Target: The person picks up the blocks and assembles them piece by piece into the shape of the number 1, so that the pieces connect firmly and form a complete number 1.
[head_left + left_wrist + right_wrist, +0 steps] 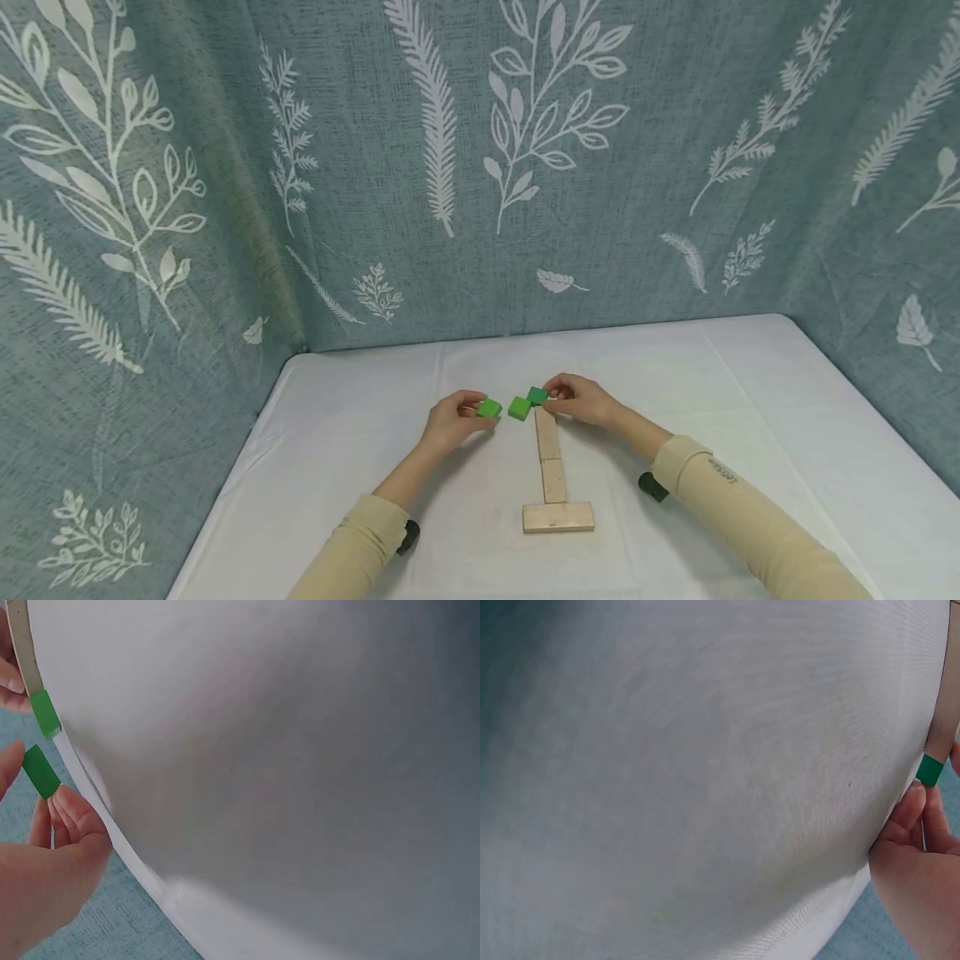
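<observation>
My left hand (pixel 452 422) pinches a light green block (pixel 489 408) between thumb and fingers, left of the others. A second green block (pixel 519 408) lies on the cloth between the hands. Touching or almost touching its corner is a darker green block (pixel 537 396), which my right hand (pixel 587 402) pinches at the far end of a wooden row. That row has two plain wooden blocks (pixel 547 433) end to end, with a third wooden block (pixel 558 517) lying crosswise at the near end. In the right wrist view, fingertips meet the green block (pixel 930 771).
A white cloth covers the table (pixel 315 467). Behind and beside it hangs a blue-green curtain (pixel 480 275) with white leaf prints. Dark devices (pixel 407 537) sit under both sleeve cuffs.
</observation>
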Motion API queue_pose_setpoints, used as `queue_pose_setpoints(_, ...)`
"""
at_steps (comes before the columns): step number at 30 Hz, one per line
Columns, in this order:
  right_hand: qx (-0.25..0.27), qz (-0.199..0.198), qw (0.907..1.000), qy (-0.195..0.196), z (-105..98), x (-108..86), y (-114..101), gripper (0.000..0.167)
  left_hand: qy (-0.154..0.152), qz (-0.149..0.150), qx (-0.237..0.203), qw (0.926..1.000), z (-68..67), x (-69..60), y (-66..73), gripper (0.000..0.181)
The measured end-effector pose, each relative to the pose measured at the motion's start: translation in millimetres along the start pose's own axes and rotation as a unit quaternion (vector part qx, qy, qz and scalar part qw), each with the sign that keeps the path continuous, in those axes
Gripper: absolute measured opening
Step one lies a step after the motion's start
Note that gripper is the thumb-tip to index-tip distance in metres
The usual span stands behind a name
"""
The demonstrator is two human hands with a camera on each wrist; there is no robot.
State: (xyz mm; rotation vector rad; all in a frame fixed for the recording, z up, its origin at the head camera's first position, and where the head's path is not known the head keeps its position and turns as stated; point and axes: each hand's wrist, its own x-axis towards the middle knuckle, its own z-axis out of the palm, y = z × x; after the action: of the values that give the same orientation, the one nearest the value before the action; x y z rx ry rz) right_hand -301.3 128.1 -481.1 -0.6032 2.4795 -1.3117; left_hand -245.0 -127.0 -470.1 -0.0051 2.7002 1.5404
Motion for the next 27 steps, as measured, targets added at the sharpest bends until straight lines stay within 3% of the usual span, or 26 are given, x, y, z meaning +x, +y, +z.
queue_pose_setpoints(19,-0.010,-0.024,0.9997,-0.004,-1.5,-2.4,0.8,0.032,-0.018,0.006,0.017,0.9997,9.8,-4.2,6.3,0.040)
queue_pose_setpoints(27,-0.012,-0.011,0.9999,-0.001,-1.2,-0.5,-0.5,0.032,-0.023,0.017,0.027,0.9992,11.4,-3.0,7.1,0.040)
